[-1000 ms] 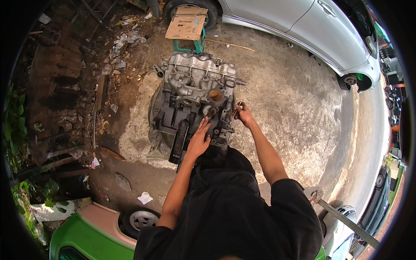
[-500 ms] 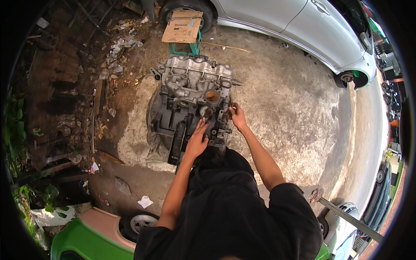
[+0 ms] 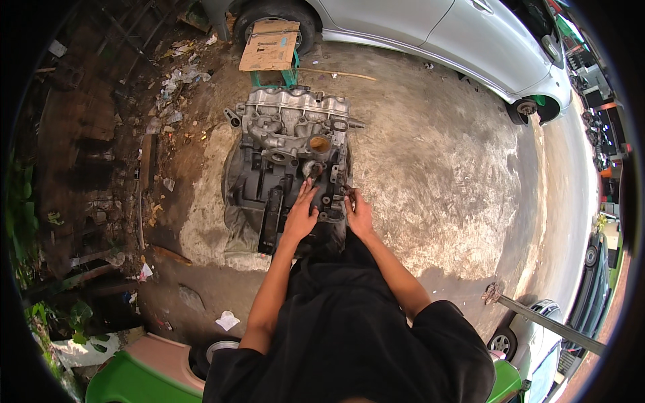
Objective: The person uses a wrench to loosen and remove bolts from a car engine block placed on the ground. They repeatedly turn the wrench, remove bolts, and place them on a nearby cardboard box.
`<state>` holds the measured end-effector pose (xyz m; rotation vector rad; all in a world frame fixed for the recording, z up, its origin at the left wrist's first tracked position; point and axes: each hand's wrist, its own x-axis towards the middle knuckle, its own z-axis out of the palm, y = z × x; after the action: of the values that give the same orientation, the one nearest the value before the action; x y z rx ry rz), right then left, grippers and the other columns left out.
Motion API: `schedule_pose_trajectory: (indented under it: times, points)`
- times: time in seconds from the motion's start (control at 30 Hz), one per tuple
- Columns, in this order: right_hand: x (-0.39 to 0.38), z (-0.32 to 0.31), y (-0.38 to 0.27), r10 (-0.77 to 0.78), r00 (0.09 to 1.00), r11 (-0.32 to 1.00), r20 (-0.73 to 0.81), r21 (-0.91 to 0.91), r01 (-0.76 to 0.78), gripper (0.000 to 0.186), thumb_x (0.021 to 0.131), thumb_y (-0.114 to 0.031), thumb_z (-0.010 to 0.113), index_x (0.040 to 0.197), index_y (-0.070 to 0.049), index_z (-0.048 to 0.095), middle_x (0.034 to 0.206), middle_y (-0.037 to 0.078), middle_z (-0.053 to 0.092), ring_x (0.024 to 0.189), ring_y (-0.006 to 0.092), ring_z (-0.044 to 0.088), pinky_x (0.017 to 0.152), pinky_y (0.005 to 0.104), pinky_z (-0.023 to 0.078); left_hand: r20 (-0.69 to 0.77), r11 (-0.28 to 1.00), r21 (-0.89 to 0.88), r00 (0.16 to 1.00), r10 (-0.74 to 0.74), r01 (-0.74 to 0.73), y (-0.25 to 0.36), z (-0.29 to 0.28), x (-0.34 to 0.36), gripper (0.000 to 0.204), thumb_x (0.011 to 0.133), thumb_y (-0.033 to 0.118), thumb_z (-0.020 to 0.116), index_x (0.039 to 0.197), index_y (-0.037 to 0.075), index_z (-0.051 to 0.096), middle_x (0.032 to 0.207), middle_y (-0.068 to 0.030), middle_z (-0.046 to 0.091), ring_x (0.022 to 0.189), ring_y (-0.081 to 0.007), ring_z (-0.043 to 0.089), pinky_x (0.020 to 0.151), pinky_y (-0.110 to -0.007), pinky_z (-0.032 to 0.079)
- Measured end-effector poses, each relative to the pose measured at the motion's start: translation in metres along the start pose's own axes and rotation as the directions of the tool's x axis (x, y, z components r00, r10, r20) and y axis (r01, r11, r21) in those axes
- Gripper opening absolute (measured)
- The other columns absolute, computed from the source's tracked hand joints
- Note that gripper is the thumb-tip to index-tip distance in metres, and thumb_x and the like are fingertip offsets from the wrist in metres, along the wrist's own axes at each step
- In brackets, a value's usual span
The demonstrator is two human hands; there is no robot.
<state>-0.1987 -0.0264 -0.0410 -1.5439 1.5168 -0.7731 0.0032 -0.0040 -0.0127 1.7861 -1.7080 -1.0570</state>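
While a bare engine block (image 3: 289,161) is seen lying on rough, stained concrete ground (image 3: 443,174) at upper centre, the left hand (image 3: 302,213) is laid flat on its near end, fingers spread. The right hand (image 3: 359,213) is pressed against the same end, its grip not discernible; a silver car (image 3: 430,33) is parked along the top and litter (image 3: 171,74) is scattered upper left.

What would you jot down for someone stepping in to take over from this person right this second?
Left hand: open, palm and fingers flat on the near end of the engine block.
Right hand: at the block's near right corner, fingers curled against the edge; whether it pinches a small part I cannot tell.
Engine block: lies on a dark mat on the concrete ground, between the person and a silver car. A flattened cardboard box sits on a green stand beyond it.
Done: block is stripped and out of a car.
Left: whatever the hands are working on at the near end; no tool is visible.
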Motion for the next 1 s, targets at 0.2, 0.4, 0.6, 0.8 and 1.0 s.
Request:
schedule_pose_trajectory:
  times: [0.2, 0.4, 0.6, 0.8, 1.0]
  points:
    - [-0.024, -0.003, 0.008, -0.030, 0.999, 0.999, 0.044, -0.030, 0.032, 0.037, 0.107, -0.016, 0.055, 0.143, -0.009, 0.051, 0.120, 0.027, 0.068, 0.101, 0.0482, 0.067, 0.083, 0.0490, 0.053, 0.028, 1.000, 0.026, 1.000, 0.007, -0.008, 0.000, 0.000, 0.000, 0.062, 0.095, -0.001, 0.055, 0.155, 0.012, 0.045, 0.173, -0.0026, 0.020, 0.159, -0.0229, 0.019, 0.113, -0.042, 0.047]
    - [-0.030, -0.001, 0.014, 0.018, 1.000, 1.000, -0.008, 0.007, -0.018, 0.033, 0.106, -0.009, 0.053, 0.139, -0.009, 0.053, 0.119, 0.027, 0.069, 0.093, 0.0472, 0.068, 0.080, 0.0463, 0.053, 0.048, 0.999, 0.034, 0.999, -0.014, 0.012, 0.000, 0.000, 0.001, 0.063, 0.096, -0.001, 0.055, 0.156, 0.012, 0.044, 0.174, -0.0014, 0.019, 0.159, -0.0224, 0.018, 0.117, -0.043, 0.044]
    - [-0.012, -0.009, 0.005, -0.147, 0.932, 0.989, -0.331, -0.039, 0.143, 0.014, 0.106, -0.006, 0.054, 0.117, -0.003, 0.061, 0.101, 0.020, 0.074, 0.067, 0.0299, 0.065, 0.066, 0.0406, 0.051, 0.045, 0.999, -0.018, 0.998, -0.038, 0.038, 0.003, -0.004, 0.000, 0.063, 0.095, -0.001, 0.055, 0.156, 0.012, 0.045, 0.173, -0.0028, 0.020, 0.159, -0.0249, 0.019, 0.116, -0.045, 0.044]
    - [0.034, -0.033, 0.004, 0.036, 0.943, 0.997, -0.332, 0.081, -0.010, 0.016, 0.108, -0.009, 0.052, 0.117, 0.002, 0.057, 0.106, 0.024, 0.073, 0.094, 0.0417, 0.073, 0.082, 0.0460, 0.056, 0.046, 0.997, -0.055, 0.998, -0.050, 0.052, 0.006, -0.005, 0.000, 0.063, 0.095, -0.001, 0.055, 0.155, 0.012, 0.046, 0.173, -0.0041, 0.021, 0.159, -0.0257, 0.021, 0.117, -0.045, 0.043]
    - [0.101, -0.026, 0.050, 0.153, 0.969, 0.984, -0.193, 0.120, -0.131, 0.028, 0.110, -0.022, 0.051, 0.113, 0.006, 0.054, 0.085, 0.022, 0.074, 0.074, 0.0358, 0.073, 0.065, 0.0440, 0.056, 0.001, 0.998, -0.057, 1.000, -0.005, 0.005, 0.005, -0.005, -0.001, 0.063, 0.093, -0.001, 0.055, 0.154, 0.013, 0.047, 0.172, -0.0053, 0.025, 0.158, -0.0261, 0.021, 0.120, -0.042, 0.039]
